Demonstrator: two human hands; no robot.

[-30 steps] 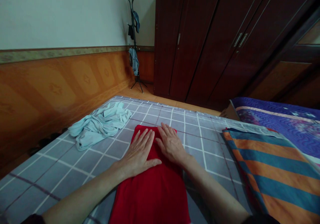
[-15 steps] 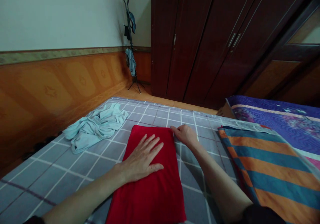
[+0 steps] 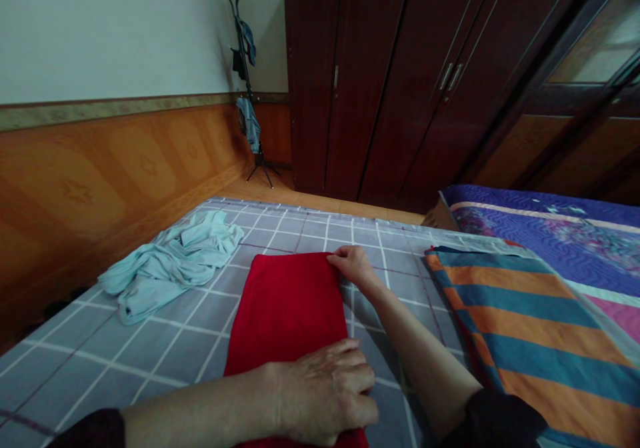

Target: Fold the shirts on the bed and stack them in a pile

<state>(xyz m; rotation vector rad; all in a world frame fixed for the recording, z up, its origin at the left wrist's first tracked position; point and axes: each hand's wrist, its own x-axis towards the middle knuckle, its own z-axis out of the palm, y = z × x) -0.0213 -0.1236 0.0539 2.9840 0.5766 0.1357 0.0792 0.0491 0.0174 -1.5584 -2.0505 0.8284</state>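
Note:
A folded red cloth lies flat on the grey checked bed cover, in the middle of the view. My right hand pinches its far right corner between thumb and fingers. Across the near part of the cloth reaches my left hand, its fingers curled at the right edge of the cloth; the fingertips are partly hidden.
A crumpled pale blue garment lies on the left. At the right is a folded orange and blue striped cloth, with a purple bedspread beyond. A coat stand and dark red wardrobe stand behind.
My left hand has slid from the middle of the red cloth toward its near right edge, and its spread fingers have curled. My right hand stays at the far right corner. The view has shifted slightly right.

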